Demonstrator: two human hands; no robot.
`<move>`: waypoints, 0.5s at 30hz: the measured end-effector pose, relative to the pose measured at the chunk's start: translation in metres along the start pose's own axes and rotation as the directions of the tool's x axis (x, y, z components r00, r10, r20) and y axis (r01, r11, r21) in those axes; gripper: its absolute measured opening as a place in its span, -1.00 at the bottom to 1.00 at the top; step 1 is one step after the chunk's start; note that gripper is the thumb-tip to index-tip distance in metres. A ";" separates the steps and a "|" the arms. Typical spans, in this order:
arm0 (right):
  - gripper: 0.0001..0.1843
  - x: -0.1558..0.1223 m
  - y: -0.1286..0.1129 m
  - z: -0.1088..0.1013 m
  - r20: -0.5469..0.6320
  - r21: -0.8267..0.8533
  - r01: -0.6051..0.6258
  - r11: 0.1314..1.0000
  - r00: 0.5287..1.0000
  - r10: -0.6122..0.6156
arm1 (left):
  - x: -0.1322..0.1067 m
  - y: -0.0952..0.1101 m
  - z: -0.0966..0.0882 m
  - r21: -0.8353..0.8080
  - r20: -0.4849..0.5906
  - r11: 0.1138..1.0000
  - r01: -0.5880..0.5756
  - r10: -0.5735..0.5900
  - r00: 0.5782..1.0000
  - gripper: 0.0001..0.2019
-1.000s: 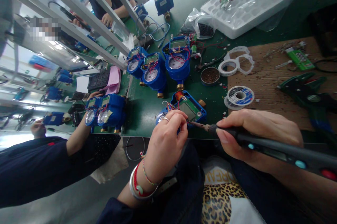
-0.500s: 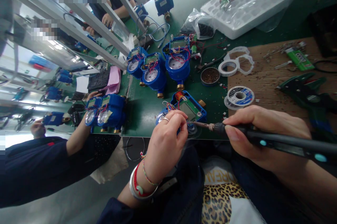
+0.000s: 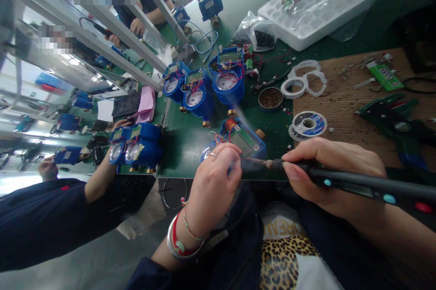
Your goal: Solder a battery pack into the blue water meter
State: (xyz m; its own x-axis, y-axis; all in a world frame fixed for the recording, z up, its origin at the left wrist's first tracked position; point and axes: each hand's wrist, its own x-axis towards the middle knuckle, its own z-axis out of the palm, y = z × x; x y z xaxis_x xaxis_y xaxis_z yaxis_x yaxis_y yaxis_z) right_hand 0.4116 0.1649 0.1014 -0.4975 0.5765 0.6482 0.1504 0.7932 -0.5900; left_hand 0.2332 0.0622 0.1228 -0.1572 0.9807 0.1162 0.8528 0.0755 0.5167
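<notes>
In my right hand (image 3: 337,172) is a black soldering iron (image 3: 354,185), its tip pointing left toward the fingers of my other hand. My left hand (image 3: 218,181) is closed in a pinch at the near side of an opened blue water meter (image 3: 260,147). What the pinch holds is hidden by the fingers. A green circuit board (image 3: 245,140) with a display shows inside that meter, with thin wires beside it. Pale smoke rises over the board from around the iron's tip.
Several blue meters (image 3: 197,99) stand behind the work. To the right are a solder spool (image 3: 318,124), a round tin (image 3: 270,99), white tape (image 3: 293,87) and green-handled pliers (image 3: 391,117) on cardboard (image 3: 337,94). A co-worker's arm (image 3: 102,181) reaches toward two meters (image 3: 145,147) at left.
Smoke now drifts up over the circuit board. My right hand with the soldering iron has shifted slightly left, while my left hand keeps its pinch.
</notes>
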 end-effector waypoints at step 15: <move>-0.85 -0.002 0.002 0.000 0.007 0.024 -0.025 0.999 1.000 0.025 | 0.000 0.000 0.001 -0.002 -0.003 1.000 -0.006 0.006 1.000 -0.84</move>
State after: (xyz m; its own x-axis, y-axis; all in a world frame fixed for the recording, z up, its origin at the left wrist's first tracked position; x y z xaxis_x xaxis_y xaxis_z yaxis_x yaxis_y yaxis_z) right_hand 0.4131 0.1654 0.0992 -0.4997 0.5948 0.6297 0.1425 0.7735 -0.6176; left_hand 0.2334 0.0627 0.1223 -0.1540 0.9805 0.1221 0.8525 0.0694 0.5180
